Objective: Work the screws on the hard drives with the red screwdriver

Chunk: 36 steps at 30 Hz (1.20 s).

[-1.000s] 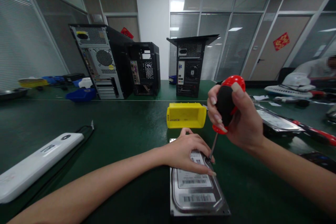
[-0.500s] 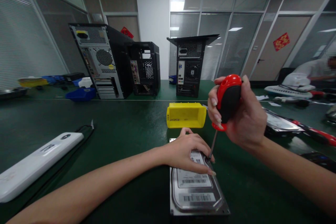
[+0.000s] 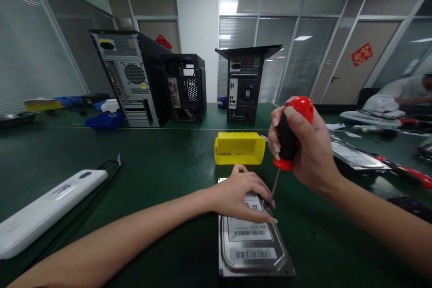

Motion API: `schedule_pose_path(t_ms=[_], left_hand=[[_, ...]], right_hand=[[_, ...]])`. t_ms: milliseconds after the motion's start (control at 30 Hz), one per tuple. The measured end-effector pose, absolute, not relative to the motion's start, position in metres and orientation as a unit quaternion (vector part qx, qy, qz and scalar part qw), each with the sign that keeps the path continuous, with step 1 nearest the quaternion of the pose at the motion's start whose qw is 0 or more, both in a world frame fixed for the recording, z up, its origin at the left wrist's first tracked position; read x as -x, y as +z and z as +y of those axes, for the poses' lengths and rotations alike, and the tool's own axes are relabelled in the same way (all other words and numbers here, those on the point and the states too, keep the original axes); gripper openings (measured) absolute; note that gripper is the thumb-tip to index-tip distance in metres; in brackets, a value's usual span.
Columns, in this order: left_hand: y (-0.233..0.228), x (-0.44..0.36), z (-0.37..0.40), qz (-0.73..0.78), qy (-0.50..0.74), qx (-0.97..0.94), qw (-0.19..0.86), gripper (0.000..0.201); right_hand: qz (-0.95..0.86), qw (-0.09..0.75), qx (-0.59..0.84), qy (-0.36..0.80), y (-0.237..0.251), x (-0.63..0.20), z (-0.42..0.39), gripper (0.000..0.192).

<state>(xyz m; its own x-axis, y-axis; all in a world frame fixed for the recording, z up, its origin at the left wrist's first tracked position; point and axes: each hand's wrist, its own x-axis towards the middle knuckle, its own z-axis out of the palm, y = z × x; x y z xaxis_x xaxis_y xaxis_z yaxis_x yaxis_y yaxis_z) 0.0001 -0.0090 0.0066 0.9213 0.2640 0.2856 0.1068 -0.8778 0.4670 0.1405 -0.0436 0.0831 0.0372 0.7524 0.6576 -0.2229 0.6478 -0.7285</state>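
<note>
A silver hard drive [image 3: 253, 266] with white barcode labels lies flat on the green table at the bottom centre. Across its far part, my left hand [image 3: 241, 193] presses down and grips it, fingertips curled over the right edge and thumb lying on the label. My right hand [image 3: 315, 153] is wrapped round the thick red and black handle of a screwdriver [image 3: 286, 139]. The shaft slants down to the drive's right edge, its tip by my left fingertips; the screw under it is too small to make out.
Just beyond the drive stands a yellow bin [image 3: 239, 149]. Computer cases [image 3: 245, 85] line the back. A white power strip-like device [image 3: 54, 209] with a cable lies left. Another hard drive [image 3: 354, 155] and a red-handled tool [image 3: 405, 173] are right, with a person [image 3: 401, 87] behind.
My right hand has rotated about the screwdriver handle, bringing the thumb round over its near side. The tip stays at the same spot, and the left hand and drive have not moved.
</note>
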Motion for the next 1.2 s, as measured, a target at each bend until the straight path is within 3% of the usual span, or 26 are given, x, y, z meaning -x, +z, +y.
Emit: schedule_pose_path(t_ms=[400,700,867,1067,1200], left_hand=[[0.0057,-0.0003,-0.0090,0.096,0.179,-0.951,0.233,0.021],[0.0062,0.0002,-0.0094,0.101,0.177,-0.949,0.241,0.023],[0.0057,0.0004,-0.0094,0.099,0.178,-0.949,0.241,0.021],[0.0052,-0.0002,-0.0096,0.105,0.178,-0.948,0.241,0.022],[0.0044,-0.0008,-0.0099,0.103,0.182,-0.949,0.236,0.024]], right_hand=[[-0.595,0.663,0.179,0.417,0.0843,-0.1430,-0.0451,0.022],[-0.579,0.677,0.228,0.393,0.0848,-0.1418,-0.0421,0.017],[-0.600,0.662,0.241,0.380,0.0862,-0.1425,-0.0462,0.026],[-0.587,0.655,0.206,0.429,0.0891,-0.1406,-0.0500,0.014],[-0.586,0.638,0.215,0.451,0.0891,-0.1407,-0.0491,0.021]])
